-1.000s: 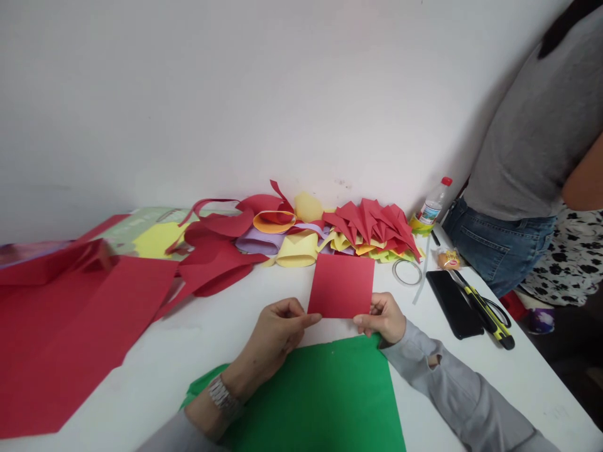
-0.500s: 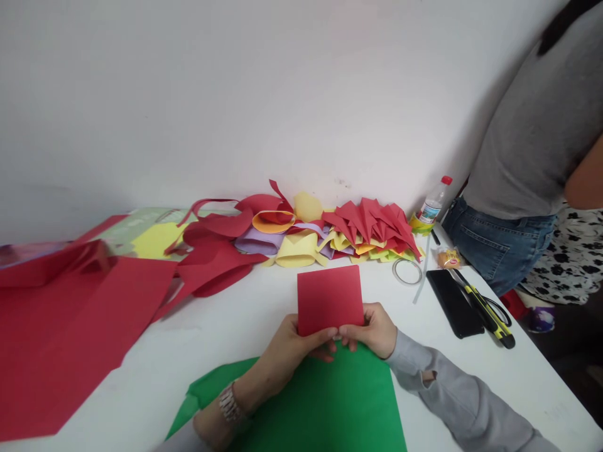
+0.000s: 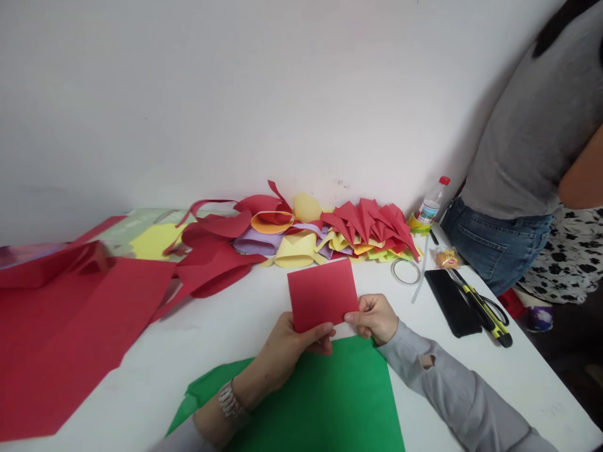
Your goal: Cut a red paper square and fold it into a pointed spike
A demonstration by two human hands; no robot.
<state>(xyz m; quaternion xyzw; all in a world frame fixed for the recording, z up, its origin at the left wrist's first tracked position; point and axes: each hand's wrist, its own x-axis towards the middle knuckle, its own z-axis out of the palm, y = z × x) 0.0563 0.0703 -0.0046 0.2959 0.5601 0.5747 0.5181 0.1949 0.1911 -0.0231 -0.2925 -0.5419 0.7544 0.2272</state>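
Observation:
A small red paper square [image 3: 323,294] is held up just above the white table [image 3: 221,326], slightly tilted. My left hand [image 3: 287,348], with a metal watch on the wrist, pinches its lower left edge. My right hand [image 3: 374,317], in a grey sleeve, pinches its lower right corner. Under both hands a green paper sheet [image 3: 320,402] lies flat at the table's near edge.
Large red sheets [image 3: 70,326] cover the left of the table. A pile of red, yellow and purple paper pieces [image 3: 330,235] lines the wall. To the right lie a tape ring [image 3: 406,270], a black phone [image 3: 451,302], a yellow cutter [image 3: 480,307] and a bottle [image 3: 431,204]. Another person [image 3: 527,157] stands at right.
The red square has shifted left and closer to me, and tilted. My hands came nearer together along its lower edge, then my right hand slid back to the corner.

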